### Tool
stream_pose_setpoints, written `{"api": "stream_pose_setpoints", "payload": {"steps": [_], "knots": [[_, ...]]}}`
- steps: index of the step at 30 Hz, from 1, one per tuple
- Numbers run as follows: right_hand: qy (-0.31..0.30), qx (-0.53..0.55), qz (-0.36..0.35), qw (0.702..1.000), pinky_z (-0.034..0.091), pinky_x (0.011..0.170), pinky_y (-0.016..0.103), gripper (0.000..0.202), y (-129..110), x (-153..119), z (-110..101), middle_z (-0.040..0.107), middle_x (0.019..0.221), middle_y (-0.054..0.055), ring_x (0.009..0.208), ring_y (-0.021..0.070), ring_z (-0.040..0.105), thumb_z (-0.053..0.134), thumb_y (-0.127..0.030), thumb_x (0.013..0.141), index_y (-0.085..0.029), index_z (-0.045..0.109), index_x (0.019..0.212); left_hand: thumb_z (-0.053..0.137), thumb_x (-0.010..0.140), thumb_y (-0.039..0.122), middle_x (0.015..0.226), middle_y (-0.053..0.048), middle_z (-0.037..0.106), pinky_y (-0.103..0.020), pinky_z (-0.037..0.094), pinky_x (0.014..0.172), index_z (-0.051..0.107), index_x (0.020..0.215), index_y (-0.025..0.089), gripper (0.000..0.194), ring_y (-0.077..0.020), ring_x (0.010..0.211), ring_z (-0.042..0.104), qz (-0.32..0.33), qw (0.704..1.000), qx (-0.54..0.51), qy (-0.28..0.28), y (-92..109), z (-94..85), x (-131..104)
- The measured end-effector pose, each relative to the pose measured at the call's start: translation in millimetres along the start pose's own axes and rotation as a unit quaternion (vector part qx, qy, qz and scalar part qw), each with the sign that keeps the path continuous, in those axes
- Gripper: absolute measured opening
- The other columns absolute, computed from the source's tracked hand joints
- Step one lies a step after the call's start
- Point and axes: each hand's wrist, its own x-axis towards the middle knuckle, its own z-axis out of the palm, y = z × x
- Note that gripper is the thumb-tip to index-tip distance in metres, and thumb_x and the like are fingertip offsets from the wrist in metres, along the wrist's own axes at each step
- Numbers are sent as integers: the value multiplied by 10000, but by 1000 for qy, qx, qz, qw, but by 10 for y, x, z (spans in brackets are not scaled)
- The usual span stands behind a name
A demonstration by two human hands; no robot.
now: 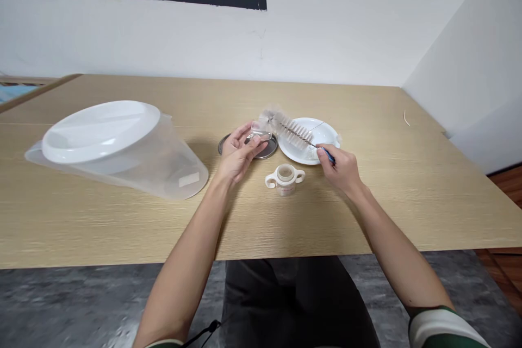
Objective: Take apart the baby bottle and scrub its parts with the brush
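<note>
While the brush (296,134) partly hides the plate (326,131), a handled container (286,180) stands nearby.

**Green and pale above, black below**

Short right sleeve (442,329), green with a broad pale band; a sliver of green left sleeve (165,344). Black trousers (293,304). Dark cord (199,334). Left hand (237,155) and right hand (341,169) bare.
</note>
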Motion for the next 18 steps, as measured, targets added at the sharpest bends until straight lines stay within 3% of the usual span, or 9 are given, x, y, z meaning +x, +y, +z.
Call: {"api": "stream_pose_setpoints", "payload": {"steps": [5,14,18], "knots": [[-6,13,-17,1000,425,593,257,397,-22,-6,12,789,861,61,645,136,669,439,-410,1030,-168,753,1049,903,704,226,1056,-28,733,-325,610,929,661,1174,241,529,-177,995,735,-4,1000,-19,-21,18,-6,-6],[-21,12,-12,1000,434,598,259,380,-27,-11,18,797,904,59,670,141,681,447,-399,1028,-180,757,1051,817,805,212,1006,-70,753,-248,610,826,698,1032,155,262,-148,925,725,-42,999,-12,-23,46,61,-40],[-14,0,-9,1000,414,587,261,377,-22,-3,10,779,824,49,643,140,667,448,-397,1026,-182,758,1038,841,775,176,1006,-71,758,-196,593,841,692,1039,142,305,-124,894,732,-39,999,-22,-20,32,66,-33]]}}
